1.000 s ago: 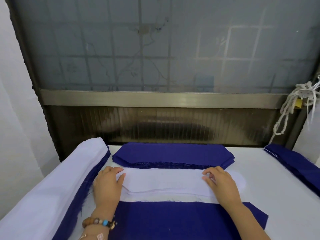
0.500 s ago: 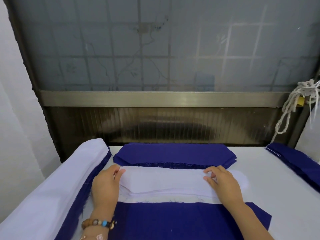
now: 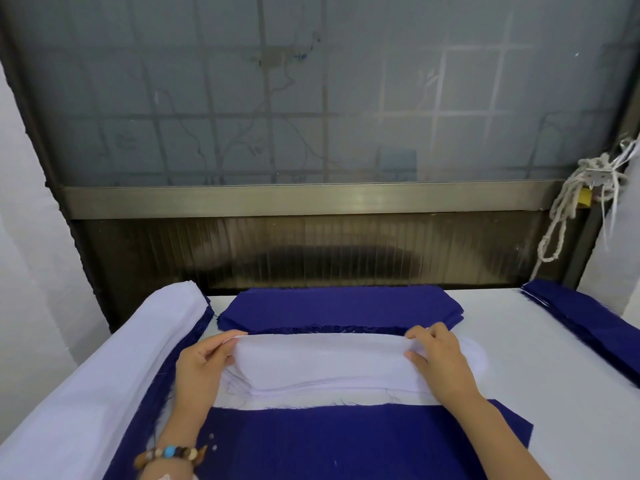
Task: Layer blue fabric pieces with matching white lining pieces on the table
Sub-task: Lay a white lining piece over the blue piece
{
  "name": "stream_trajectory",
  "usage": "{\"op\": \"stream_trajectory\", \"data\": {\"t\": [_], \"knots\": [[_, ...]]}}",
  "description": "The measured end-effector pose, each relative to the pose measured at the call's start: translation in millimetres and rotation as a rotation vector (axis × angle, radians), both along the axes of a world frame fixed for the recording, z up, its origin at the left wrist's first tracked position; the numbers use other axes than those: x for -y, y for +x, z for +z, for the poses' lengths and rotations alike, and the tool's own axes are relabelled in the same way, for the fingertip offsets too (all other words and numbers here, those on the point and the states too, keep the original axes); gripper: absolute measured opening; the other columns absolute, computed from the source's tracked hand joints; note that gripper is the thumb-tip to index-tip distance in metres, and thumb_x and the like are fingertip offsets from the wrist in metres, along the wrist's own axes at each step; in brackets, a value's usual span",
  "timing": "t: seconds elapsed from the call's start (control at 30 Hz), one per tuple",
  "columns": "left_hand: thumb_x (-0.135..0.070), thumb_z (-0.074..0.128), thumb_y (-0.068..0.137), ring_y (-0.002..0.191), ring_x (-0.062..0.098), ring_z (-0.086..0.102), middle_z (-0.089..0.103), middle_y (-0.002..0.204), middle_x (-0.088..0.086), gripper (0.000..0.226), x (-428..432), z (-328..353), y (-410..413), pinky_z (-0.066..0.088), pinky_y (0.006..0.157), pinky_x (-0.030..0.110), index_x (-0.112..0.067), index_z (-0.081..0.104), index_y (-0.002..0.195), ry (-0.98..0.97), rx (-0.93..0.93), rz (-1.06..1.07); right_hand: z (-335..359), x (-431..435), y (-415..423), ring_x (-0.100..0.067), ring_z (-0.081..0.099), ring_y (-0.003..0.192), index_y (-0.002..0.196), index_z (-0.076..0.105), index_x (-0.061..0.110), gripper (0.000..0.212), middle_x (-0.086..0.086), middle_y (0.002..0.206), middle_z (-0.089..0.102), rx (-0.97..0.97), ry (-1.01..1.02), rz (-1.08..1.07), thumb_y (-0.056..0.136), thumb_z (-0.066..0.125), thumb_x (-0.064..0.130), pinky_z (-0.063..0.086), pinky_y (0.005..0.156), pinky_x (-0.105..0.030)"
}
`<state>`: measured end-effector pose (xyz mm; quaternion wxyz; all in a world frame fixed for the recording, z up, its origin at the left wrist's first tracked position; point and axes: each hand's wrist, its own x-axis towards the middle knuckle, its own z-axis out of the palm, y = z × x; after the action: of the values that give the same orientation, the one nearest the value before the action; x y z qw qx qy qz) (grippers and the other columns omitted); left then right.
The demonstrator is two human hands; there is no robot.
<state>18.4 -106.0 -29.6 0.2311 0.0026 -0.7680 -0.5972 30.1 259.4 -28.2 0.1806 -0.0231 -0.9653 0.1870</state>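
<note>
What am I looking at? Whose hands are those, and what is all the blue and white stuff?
No machine here: a person works with two bare hands. The camera sits on the person's head and looks down, so you see what they see. The left hand, with a bead bracelet on its wrist, and the right hand each pinch the far edge of a thin white piece, the top one of a small pile. Nearest the person a blue piece lies flat on the white table. Behind the pile sits a stack of blue pieces. A long white bundle lies along the left side, more blue cloth at the right edge. At the back is a cloudy window with a rope hanging beside it.
</note>
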Motion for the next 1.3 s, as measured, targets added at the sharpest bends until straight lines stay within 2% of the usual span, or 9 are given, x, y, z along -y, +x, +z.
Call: {"op": "stream_trajectory", "data": {"t": [0.2,0.4,0.5,0.57,0.67,0.93,1.03,1.17,1.3], "knots": [[-0.004,0.063,0.090,0.080,-0.001,0.059,0.065,0.081,-0.020,0.017,-1.2,-4.2,0.9,0.045,0.071,0.016,-0.020,0.070,0.091,-0.169,0.097,0.069,6.5,-25.3,5.1,-0.022,0.028,0.130,0.115,0.054,0.034,0.026,0.002,0.141,0.032,0.033,0.101,-0.294,0.091,0.058,0.043,0.034,0.101,-0.036],[-0.006,0.065,0.089,0.075,-0.005,0.051,0.056,0.078,-0.023,0.012,-4.9,-3.6,1.3,0.037,0.065,0.010,-0.018,0.063,0.090,-0.208,0.098,0.120,2.4,-54.0,7.6,-0.025,0.036,0.121,0.132,0.051,0.027,0.044,-0.001,0.134,0.045,0.166,0.024,-0.481,0.094,0.049,0.049,0.033,0.094,-0.036],[-0.007,0.065,0.089,0.074,-0.001,0.053,0.059,0.077,-0.017,0.009,-4.2,-4.6,0.6,0.044,0.066,0.013,-0.014,0.068,0.093,-0.229,0.102,0.129,-0.5,-60.7,4.0,-0.026,0.043,0.110,0.123,0.057,0.021,0.039,-0.003,0.119,0.055,0.176,-0.078,-0.486,0.094,0.051,0.047,0.035,0.088,-0.035],[-0.011,0.065,0.090,0.062,-0.001,0.053,0.059,0.063,-0.018,0.015,-2.9,-5.0,0.2,0.046,0.064,0.022,-0.017,0.067,0.076,-0.251,0.095,0.111,-2.3,-61.5,2.1,-0.025,0.048,0.095,0.107,0.061,0.014,0.032,-0.004,0.100,0.060,0.133,-0.115,-0.458,0.093,0.055,0.042,0.042,0.081,-0.034],[-0.014,0.066,0.089,0.048,-0.001,0.049,0.057,0.050,-0.014,0.028,-3.1,-5.8,1.5,0.036,0.047,0.010,-0.017,0.065,0.062,-0.279,0.082,0.088,-5.2,-60.4,1.8,-0.024,0.049,0.084,0.098,0.063,0.007,0.029,-0.002,0.083,0.054,0.038,-0.196,-0.423,0.093,0.058,0.035,0.042,0.071,-0.033],[-0.016,0.069,0.087,0.073,0.004,0.059,0.062,0.073,-0.017,0.006,-19.0,11.0,20.2,0.039,0.064,0.010,-0.021,0.067,0.084,-0.133,-0.030,0.276,3.4,-58.0,11.5,-0.030,0.053,0.069,0.083,0.053,0.006,0.020,-0.005,0.068,0.051,-0.208,-0.602,-0.351,0.093,0.059,0.022,0.035,0.058,-0.023],[-0.019,0.067,0.088,0.077,0.013,0.059,0.065,0.080,-0.005,0.003,-14.2,17.8,26.2,0.043,0.079,0.025,-0.017,0.068,0.090,-0.131,0.019,0.288,2.5,-57.0,22.7,-0.034,0.054,0.075,0.096,0.059,0.000,0.019,-0.014,0.079,0.060,-0.193,-0.679,-0.358,0.093,0.060,0.019,0.036,0.063,-0.026],[-0.024,0.067,0.089,0.076,0.018,0.065,0.068,0.081,-0.002,0.010,-8.7,23.7,42.4,0.047,0.070,0.028,-0.015,0.068,0.084,-0.033,0.138,0.139,3.8,-65.3,45.9,-0.032,0.058,0.092,0.124,0.055,0.002,0.037,-0.020,0.109,0.065,-0.140,-0.687,-0.372,0.095,0.058,0.024,0.045,0.090,-0.042],[-0.026,0.069,0.087,0.072,0.020,0.065,0.070,0.074,0.000,0.012,-3.4,20.6,62.7,0.050,0.067,0.027,-0.019,0.072,0.078,-0.006,0.161,0.043,2.0,-72.7,75.0,-0.026,0.060,0.088,0.134,0.049,0.007,0.044,-0.006,0.093,0.061,-0.101,-0.681,-0.342,0.096,0.054,0.030,0.045,0.087,-0.039]]}}
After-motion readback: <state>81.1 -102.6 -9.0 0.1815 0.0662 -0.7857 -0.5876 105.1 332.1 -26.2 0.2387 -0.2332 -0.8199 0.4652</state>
